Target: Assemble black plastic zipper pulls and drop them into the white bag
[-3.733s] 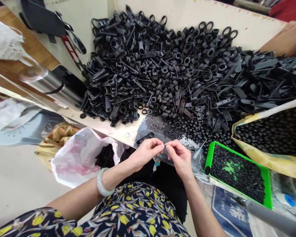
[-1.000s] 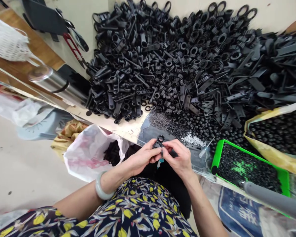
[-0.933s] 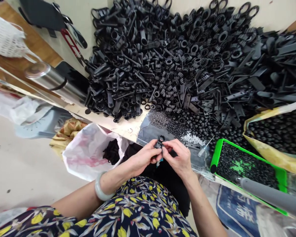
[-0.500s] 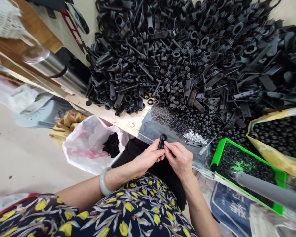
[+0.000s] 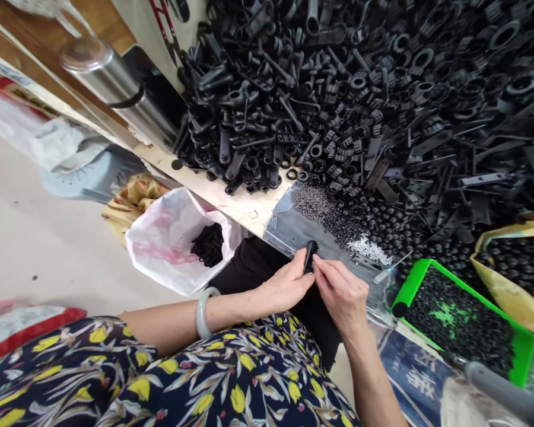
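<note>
My left hand [image 5: 289,281] is closed around a small, elongated black plastic part [image 5: 310,254], which stands up between thumb and fingers at the table's near edge. My right hand [image 5: 343,292] is pinched, its fingertips against the right side of that part. Whatever may be between those fingertips is too small to make out. Just beyond the hands lie a heap of white pins [image 5: 369,248], a pile of tiny grey pieces [image 5: 314,200] and a thin screwdriver [image 5: 392,267] with a pale handle.
Black plastic parts [image 5: 258,107] cover the table behind. A green tray [image 5: 416,279] of small black pieces and a yellow-edged bag [image 5: 493,237] stand right. At left are a steel flask [image 5: 102,68] and a white bag [image 5: 160,237] holding black parts below the table edge.
The whole view has shifted, so the scene sits further right in the picture. The black part has turned and shows a narrower side. Both hands stay together at it.
</note>
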A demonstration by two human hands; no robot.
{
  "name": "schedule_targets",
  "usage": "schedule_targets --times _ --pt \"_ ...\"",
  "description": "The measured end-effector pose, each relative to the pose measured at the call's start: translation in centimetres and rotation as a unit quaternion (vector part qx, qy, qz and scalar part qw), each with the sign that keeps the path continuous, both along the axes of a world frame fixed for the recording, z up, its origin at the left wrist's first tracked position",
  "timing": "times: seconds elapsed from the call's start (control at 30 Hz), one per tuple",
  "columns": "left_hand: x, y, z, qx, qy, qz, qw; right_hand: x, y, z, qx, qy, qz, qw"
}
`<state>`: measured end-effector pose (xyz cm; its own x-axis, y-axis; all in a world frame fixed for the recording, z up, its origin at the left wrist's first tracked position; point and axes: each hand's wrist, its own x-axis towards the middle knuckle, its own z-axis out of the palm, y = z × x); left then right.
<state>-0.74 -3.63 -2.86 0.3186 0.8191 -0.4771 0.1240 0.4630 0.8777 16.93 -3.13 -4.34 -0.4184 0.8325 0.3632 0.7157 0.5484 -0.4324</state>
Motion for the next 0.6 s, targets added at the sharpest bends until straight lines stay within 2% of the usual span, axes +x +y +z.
schedule_targets --times 0.2,0.4,0.6 --pt "0.19 -0.23 -0.49 0.002 -0.003 0.002 1.0 0.06 -0.21 0.19 0.002 -0.004 -0.01 1.0" --pt "0.09 -0.33 -0.18 -0.012 -0.014 0.014 1.0 0.41 -0.38 -0.15 -0.059 0.05 -0.023 0.997" --pt "-0.05 -0.26 0.31 0.0 0.001 -0.012 1.0 0.22 -0.35 0.13 -0.087 0.073 -0.041 0.993"
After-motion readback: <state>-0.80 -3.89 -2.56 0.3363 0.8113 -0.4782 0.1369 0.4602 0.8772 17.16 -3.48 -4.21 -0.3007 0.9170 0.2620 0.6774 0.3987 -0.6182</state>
